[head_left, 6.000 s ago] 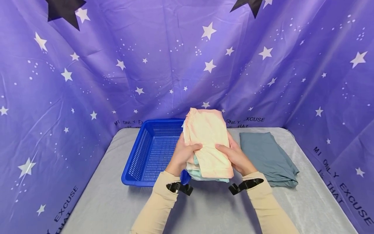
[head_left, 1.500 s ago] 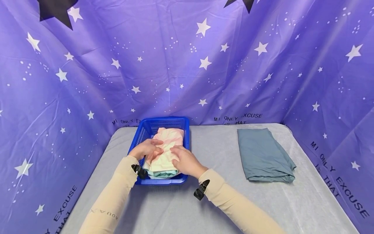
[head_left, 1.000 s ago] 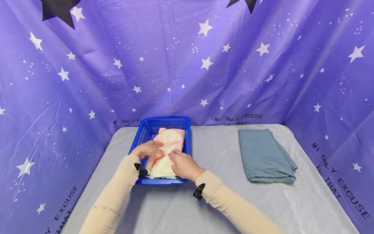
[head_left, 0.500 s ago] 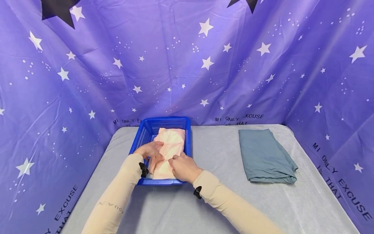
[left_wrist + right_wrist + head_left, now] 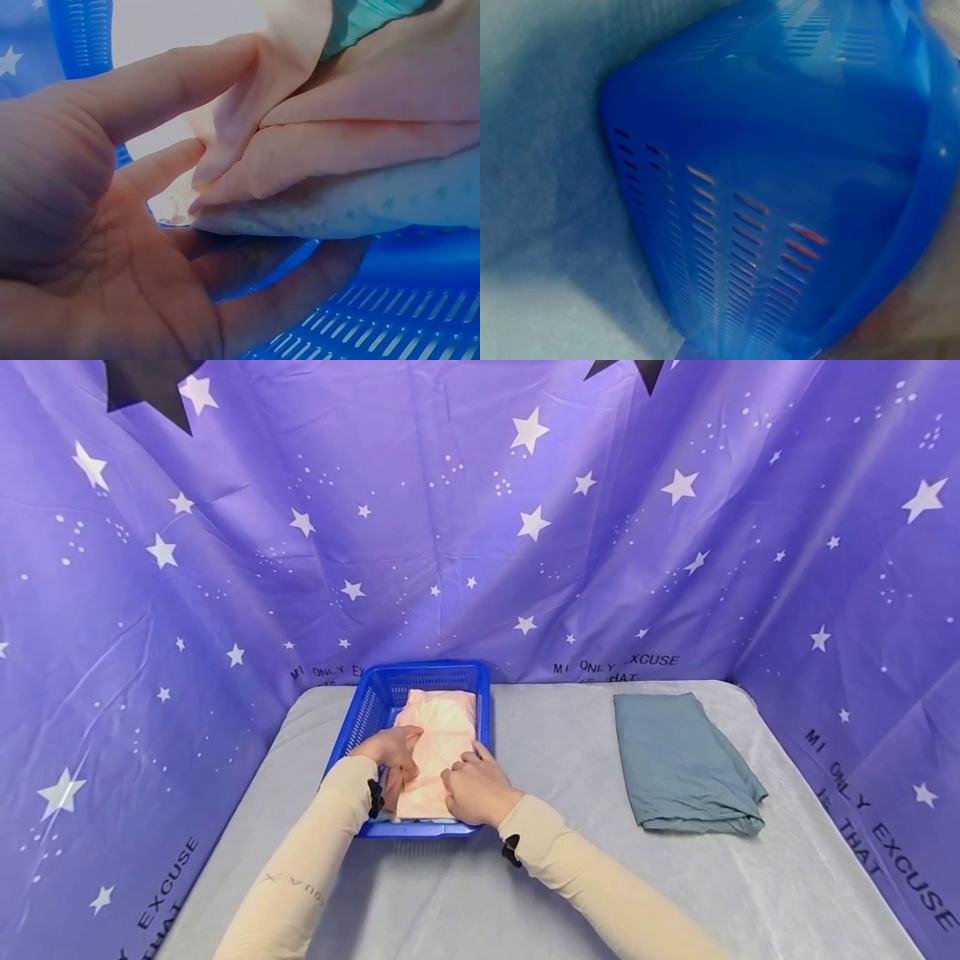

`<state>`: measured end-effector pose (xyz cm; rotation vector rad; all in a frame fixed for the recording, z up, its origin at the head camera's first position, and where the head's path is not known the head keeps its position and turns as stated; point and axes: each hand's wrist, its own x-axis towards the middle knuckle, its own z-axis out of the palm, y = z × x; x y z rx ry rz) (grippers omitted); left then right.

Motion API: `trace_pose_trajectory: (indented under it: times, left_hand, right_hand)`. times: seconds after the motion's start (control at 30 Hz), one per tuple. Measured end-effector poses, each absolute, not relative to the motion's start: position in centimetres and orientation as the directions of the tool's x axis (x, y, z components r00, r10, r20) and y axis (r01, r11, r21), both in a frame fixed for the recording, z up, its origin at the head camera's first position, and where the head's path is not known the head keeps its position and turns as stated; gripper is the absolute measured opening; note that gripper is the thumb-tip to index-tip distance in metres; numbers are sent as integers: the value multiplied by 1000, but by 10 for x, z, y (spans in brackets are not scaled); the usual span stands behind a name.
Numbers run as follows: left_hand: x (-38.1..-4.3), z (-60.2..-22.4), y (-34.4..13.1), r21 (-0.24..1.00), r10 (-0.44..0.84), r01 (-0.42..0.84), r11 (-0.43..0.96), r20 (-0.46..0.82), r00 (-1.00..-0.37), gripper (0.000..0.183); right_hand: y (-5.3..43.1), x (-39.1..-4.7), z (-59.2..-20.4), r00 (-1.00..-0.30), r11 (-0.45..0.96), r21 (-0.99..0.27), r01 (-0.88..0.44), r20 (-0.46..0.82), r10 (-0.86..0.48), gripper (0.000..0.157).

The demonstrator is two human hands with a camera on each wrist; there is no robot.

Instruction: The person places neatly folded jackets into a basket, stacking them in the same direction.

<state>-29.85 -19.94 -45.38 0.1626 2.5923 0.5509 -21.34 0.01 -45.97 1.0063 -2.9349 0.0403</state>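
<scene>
In the head view, a folded stack of clothes point(image 5: 442, 735), pale pink on top, lies in a blue perforated plastic basket point(image 5: 418, 830). My left hand point(image 5: 392, 750) is at the stack's left side. In the left wrist view, its extended thumb and fingers touch the folded pink and pale blue layers point(image 5: 360, 157). My right hand point(image 5: 480, 789) is at the stack's right edge, by the basket's right rim, with knuckles bent and fingertips hidden. The right wrist view shows mostly the basket's outer wall point(image 5: 780, 150), with part of the hand beyond the rim.
A folded grey-blue garment point(image 5: 686, 764) lies on the right side of the grey cloth-covered table point(image 5: 570, 760). Purple star-printed curtains point(image 5: 450, 510) enclose the table at the back and both sides.
Six seconds ago both hands held the stack in the air beside the basket; now it lies inside. Lately my right hand slid from its top to its right edge, and the stack looks lower.
</scene>
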Motion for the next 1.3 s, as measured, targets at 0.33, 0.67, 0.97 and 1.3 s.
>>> trace_pose_trajectory:
  times: [0.33, 0.67, 0.97, 1.3]
  left_hand:
    - [-298, -455, -197, 417, 159, -45, 908, -440, -884, 91]
    - [-299, -459, -197, 398, 168, -18, 917, -428, -888, 90]
    - [-302, -458, -201, 410, 150, -56, 910, -454, -878, 91]
    - [-290, -413, -197, 376, 94, -16, 926, -271, -958, 74]
  right_hand:
    - [0, -223, -459, -760, 759, 39, -650, -10, -650, 18]
    - [-2, -229, -463, -746, 741, 83, -666, -70, -663, 21]
    - [3, -233, -470, -717, 717, -29, -697, 76, -693, 17]
    - [34, -234, -470, -673, 582, -345, -736, 463, -577, 24]
